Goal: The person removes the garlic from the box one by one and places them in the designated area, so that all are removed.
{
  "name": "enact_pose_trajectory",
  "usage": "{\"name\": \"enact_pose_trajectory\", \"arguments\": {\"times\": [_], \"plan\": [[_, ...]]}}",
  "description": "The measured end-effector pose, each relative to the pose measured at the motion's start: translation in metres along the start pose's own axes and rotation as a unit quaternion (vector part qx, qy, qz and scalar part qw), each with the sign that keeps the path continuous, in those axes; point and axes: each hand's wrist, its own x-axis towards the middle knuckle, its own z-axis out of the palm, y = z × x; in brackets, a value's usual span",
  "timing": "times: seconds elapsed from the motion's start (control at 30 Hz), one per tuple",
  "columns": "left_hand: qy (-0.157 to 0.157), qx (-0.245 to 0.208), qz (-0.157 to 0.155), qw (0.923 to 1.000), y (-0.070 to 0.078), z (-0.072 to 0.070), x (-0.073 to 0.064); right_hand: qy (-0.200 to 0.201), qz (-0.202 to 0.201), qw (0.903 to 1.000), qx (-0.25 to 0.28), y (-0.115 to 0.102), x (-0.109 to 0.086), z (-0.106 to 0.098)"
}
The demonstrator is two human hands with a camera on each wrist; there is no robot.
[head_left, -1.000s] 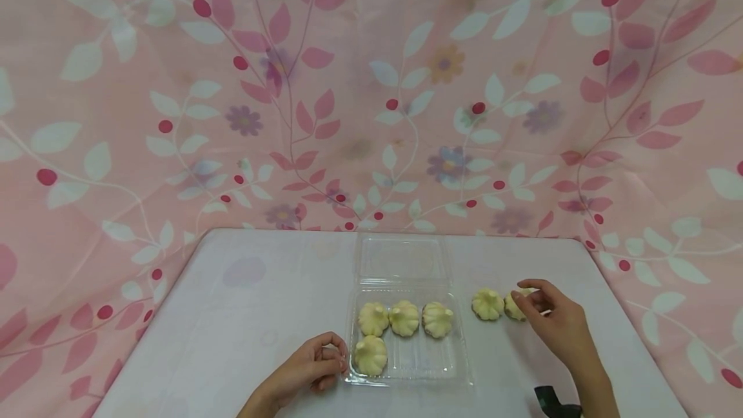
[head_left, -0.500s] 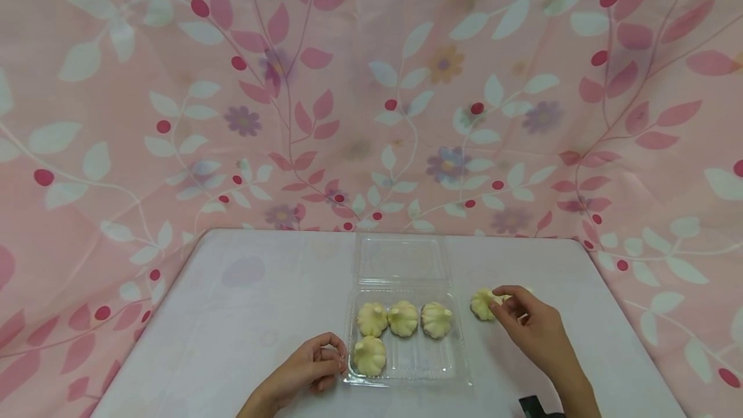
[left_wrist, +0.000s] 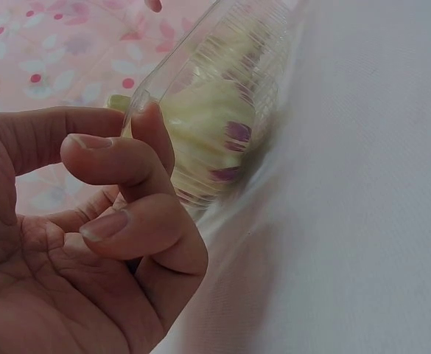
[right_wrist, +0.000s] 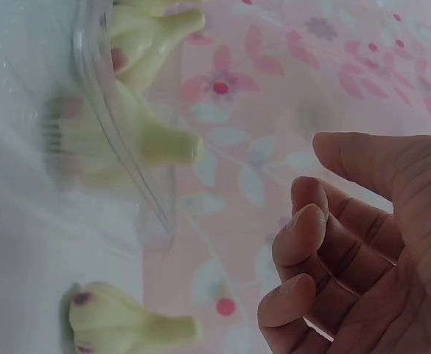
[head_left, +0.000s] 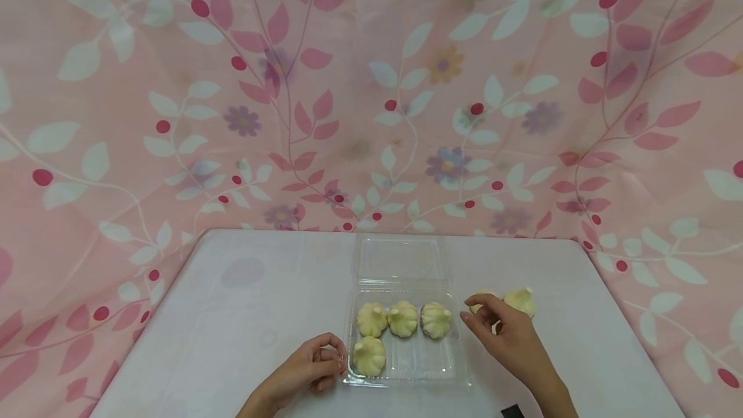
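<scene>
Bulbs (head_left: 521, 302), two, remain right of the tray (head_left: 419, 361); right hand (head_left: 513, 340) has shifted left, parted fingers empty; left hand (head_left: 313, 361) pinches the rim; packing seems unadvanced.

Pink cloth (head_left: 360, 92) upright behind, printed with white and pink leaves, red dots, purple and yellow flowers. White table (head_left: 290, 289) in front, faint greyish blotch toward left.

The bare left hand (head_left: 310, 366), at seven o'clock, has short, rounded fingernails (left_wrist: 106, 226) and a finely creased palm (left_wrist: 60, 295). The right hand (head_left: 507, 337), between four and five o'clock, is bare too, as is its forearm (head_left: 554, 398). Just beside, at five o'clock, a straight-edged black piece (head_left: 512, 412) shows partly.
</scene>
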Motion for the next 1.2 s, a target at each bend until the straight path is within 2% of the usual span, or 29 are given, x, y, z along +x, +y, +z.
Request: {"name": "enact_pose_trajectory", "arguments": {"times": [0.37,0.6,0.83,1.2], "plan": [[0.001,-0.001,-0.003,1.0,0.0,0.0,0.0,-0.019,-0.044,0.9983,0.033,-0.006,-0.002,0.019],[0.003,0.003,-0.005,1.0,0.0,-0.001,-0.001,-0.055,-0.043,0.9962,0.052,-0.011,-0.002,0.034],[0.002,-0.001,-0.009,1.0,0.0,0.0,-0.001,-0.077,-0.024,0.995,0.059,-0.015,-0.001,0.044],[-0.001,-0.005,-0.007,1.0,0.002,0.001,-0.001,-0.124,-0.046,0.9889,0.069,-0.025,0.002,0.066]]}}
